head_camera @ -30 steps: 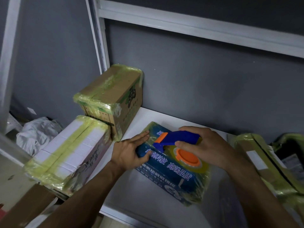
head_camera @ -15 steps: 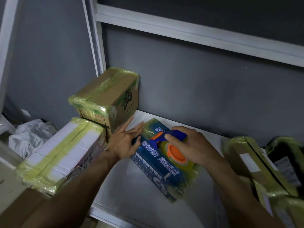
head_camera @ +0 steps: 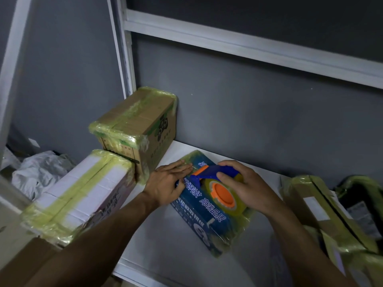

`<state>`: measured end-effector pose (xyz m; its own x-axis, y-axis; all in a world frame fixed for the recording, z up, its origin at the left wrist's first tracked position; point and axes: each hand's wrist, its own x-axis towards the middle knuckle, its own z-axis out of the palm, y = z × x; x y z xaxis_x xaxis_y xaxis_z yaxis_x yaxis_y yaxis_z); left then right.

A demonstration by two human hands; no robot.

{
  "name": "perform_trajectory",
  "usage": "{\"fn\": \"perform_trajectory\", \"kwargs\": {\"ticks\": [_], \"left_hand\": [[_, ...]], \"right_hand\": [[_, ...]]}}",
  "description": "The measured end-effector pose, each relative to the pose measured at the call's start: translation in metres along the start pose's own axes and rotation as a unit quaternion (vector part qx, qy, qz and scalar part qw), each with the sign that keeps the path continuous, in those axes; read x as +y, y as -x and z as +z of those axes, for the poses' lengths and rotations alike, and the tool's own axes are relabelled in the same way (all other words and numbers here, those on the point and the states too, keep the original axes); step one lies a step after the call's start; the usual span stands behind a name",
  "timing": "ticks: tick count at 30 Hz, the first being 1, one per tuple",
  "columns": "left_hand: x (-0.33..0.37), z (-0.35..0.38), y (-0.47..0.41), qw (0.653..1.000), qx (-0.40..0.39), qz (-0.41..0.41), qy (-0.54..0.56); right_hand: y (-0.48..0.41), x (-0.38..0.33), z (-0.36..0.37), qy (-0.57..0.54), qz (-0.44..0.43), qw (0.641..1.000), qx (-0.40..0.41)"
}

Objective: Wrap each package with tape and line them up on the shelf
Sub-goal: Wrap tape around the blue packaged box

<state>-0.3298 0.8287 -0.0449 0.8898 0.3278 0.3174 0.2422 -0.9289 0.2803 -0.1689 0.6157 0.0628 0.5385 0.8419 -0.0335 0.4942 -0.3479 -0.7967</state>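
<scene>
We've got blue box (head_camera: 207, 220) flat on shelf (head_camera: 165, 255). Left hand (head_camera: 165, 187) presses flat-fingered on its far end; right hand (head_camera: 246, 187) grips tape gun (head_camera: 219, 189). Box looks light and stiff, film slick; we'd hold it by the edges.

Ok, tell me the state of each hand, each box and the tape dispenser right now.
blue box: flat on shelf, tape-covered
tape dispenser: on the blue box, gripped
left hand: flat, pressing the blue box
right hand: gripping the tape dispenser
brown box: taped, standing at the back
white box: taped
</scene>
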Motion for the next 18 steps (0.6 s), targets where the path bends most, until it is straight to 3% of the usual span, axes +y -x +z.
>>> {"fn": "perform_trajectory", "kwargs": {"ticks": [10, 18], "left_hand": [[-0.002, 0.000, -0.003, 0.999, 0.043, 0.019, 0.006], [-0.004, 0.001, -0.008, 0.999, 0.003, 0.033, -0.032]], "right_hand": [[0.015, 0.001, -0.022, 0.042, -0.004, 0.999, 0.021], [0.023, 0.012, -0.024, 0.054, 0.023, 0.998, 0.006]]}}
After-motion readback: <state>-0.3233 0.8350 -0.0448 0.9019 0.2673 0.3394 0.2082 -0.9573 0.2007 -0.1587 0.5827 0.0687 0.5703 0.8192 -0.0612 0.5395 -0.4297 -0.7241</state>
